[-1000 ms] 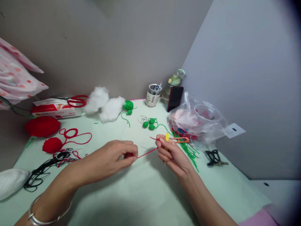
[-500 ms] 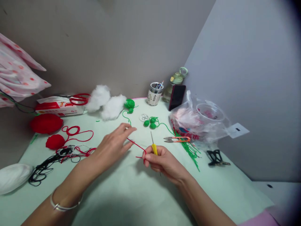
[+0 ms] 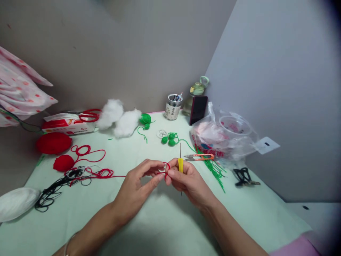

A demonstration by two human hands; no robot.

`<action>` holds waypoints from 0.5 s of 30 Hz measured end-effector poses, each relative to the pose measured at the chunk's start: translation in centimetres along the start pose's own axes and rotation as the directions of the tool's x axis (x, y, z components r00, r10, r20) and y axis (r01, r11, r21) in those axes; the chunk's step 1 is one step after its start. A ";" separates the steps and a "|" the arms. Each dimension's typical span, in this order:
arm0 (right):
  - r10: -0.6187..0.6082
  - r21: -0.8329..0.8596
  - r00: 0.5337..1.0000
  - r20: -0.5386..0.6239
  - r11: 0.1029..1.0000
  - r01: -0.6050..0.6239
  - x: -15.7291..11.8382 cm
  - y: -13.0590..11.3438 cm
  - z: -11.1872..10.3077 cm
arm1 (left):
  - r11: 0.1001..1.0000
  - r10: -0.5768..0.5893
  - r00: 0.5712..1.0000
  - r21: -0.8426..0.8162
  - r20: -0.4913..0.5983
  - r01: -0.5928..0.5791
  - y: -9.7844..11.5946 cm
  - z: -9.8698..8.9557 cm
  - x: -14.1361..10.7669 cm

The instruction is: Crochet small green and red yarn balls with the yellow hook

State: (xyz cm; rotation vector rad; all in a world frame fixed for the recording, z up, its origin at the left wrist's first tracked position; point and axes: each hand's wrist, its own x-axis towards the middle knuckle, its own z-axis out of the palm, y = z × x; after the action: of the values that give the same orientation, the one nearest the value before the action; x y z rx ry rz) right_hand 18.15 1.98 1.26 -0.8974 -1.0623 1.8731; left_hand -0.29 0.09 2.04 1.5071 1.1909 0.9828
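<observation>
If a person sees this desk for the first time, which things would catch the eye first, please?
Probably the centre, where the right hand holds a yellow-handled tool and a loop of red yarn shows beside the fingertips of the left hand. Next might come the white fluffy tufts at the back, left of centre, and the large red bundle near the left edge.

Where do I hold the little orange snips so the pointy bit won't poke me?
Probably by the orange handle, coming from above on the right. The snips lie flat, pointed blades facing left beside the right hand, so the handle end looks safer.
</observation>
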 end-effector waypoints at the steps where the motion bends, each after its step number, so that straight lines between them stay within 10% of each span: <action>1: -0.013 -0.018 1.000 -0.011 1.000 0.013 0.0 0.1 0.1 | 0.998 -0.032 0.999 -0.057 -0.014 0.032 -0.1 0.2 0.0; 15: -0.109 -0.206 0.950 -0.293 0.977 0.049 0.5 1.7 0.0 | 0.944 -0.233 0.972 -0.247 -0.039 0.217 -0.9 0.7 0.6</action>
State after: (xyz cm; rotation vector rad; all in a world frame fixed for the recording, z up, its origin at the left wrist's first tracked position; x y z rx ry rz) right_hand 17.48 1.89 -0.34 -1.1954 -1.0846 1.5210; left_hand 0.32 0.60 1.01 1.1269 1.2136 0.9899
